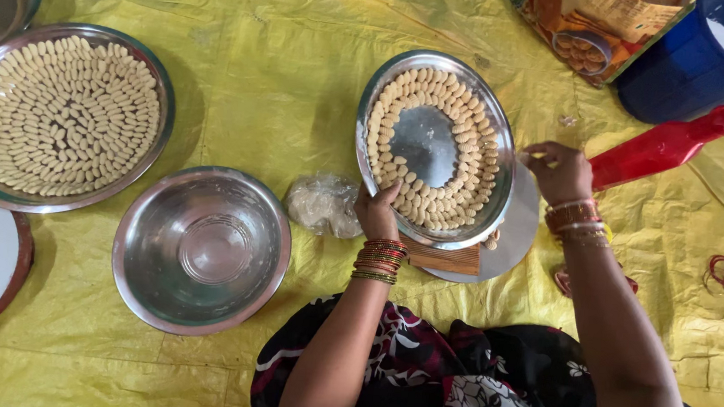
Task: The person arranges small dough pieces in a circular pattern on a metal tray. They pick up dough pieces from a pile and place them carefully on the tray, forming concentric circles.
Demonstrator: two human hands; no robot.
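Left hand [376,213] grips tilted steel plate [424,139] rim, frame centre; right hand [559,171] pinches small dough piece [524,158]. Risk: tilt slides dough-piece rings [461,164] off.

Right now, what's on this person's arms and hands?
Both arms are bare, no sleeves. The left wrist carries a stack of red, gold and green bangles. The right wrist carries gold and coppery bangles. No rings can be made out.
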